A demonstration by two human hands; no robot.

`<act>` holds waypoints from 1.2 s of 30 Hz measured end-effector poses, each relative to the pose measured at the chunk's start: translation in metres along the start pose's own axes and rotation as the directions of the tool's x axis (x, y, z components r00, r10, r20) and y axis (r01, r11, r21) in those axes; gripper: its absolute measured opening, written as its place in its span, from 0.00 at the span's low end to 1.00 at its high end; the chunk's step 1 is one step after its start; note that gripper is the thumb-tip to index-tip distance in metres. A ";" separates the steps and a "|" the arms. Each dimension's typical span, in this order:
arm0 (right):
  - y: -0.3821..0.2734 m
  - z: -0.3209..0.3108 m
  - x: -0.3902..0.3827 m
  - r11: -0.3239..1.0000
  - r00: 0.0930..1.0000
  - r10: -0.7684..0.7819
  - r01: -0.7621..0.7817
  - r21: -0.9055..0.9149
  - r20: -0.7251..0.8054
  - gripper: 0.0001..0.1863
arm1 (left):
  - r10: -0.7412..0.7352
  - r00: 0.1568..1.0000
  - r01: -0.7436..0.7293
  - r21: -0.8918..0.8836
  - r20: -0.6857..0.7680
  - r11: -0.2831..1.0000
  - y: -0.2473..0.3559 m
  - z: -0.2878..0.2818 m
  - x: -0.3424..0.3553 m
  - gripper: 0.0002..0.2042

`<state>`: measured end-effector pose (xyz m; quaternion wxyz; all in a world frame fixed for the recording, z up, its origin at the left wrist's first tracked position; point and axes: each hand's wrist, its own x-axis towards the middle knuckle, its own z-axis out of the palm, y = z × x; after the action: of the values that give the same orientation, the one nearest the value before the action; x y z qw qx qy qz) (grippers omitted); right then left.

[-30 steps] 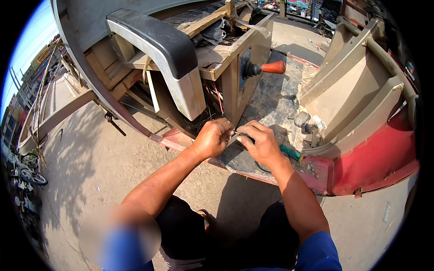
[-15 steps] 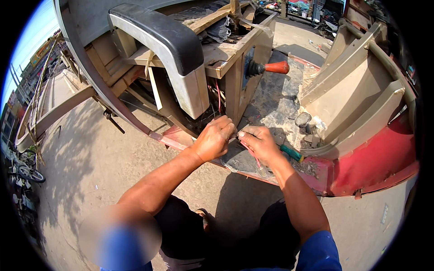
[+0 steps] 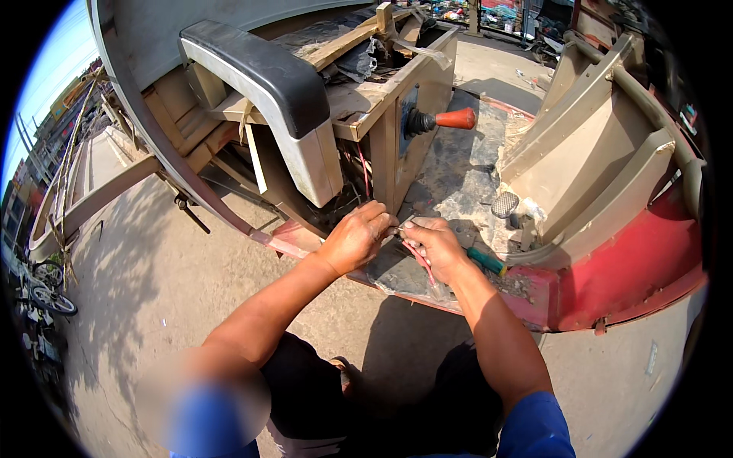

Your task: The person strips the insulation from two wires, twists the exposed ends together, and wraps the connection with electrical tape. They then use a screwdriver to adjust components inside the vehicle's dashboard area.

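Observation:
My left hand (image 3: pixel 359 237) is pinched at the mouth of the cabinet's lower opening, its fingertips on something small I cannot make out. Just beside it, my right hand (image 3: pixel 434 248) grips a pinkish-red wire (image 3: pixel 420 259) that dangles below the thumb; the fingertips of both hands almost meet. Red wiring (image 3: pixel 365 172) runs inside the opening above them. A green-handled tool (image 3: pixel 485 259) lies on the dirty metal floor plate (image 3: pixel 458 179), right of my right hand.
Above the hands are a black-and-silver armrest (image 3: pixel 282 76), a wooden-framed box (image 3: pixel 420 137) and a red-knobbed lever (image 3: pixel 454 119). A pedal (image 3: pixel 505 204) and curved beige panels (image 3: pixel 580 168) stand right, over red bodywork (image 3: pixel 626 259). Concrete ground (image 3: pixel 168 259) and parked bikes (image 3: pixel 50 294) are left.
A second ago a dark strand showed under my right hand; half a second ago and now a pinkish-red wire hangs there. My hands have otherwise stayed close together, fingertips shifting slightly.

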<state>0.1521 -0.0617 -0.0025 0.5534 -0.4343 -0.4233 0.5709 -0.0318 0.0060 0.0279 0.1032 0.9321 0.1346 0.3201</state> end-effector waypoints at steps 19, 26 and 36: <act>-0.029 0.015 -0.021 0.193 0.733 -0.606 0.513 -0.836 0.310 0.06 | -0.423 0.841 0.540 -0.486 0.337 0.687 -0.010 0.001 0.001 0.05; -0.002 0.000 -0.006 0.649 0.918 -0.386 0.342 -0.679 0.093 0.09 | -0.204 0.978 0.209 -0.302 0.046 0.930 0.001 0.002 0.004 0.05; -0.013 -0.005 -0.004 0.906 0.919 0.353 -0.383 0.181 0.178 0.12 | 0.245 0.958 -0.229 0.117 -0.149 0.966 0.002 0.004 0.004 0.15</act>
<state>0.1604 -0.0655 0.0086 0.4473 -0.4032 -0.3082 0.7364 -0.0260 0.0049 0.0272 0.0067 0.9162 0.0455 0.3980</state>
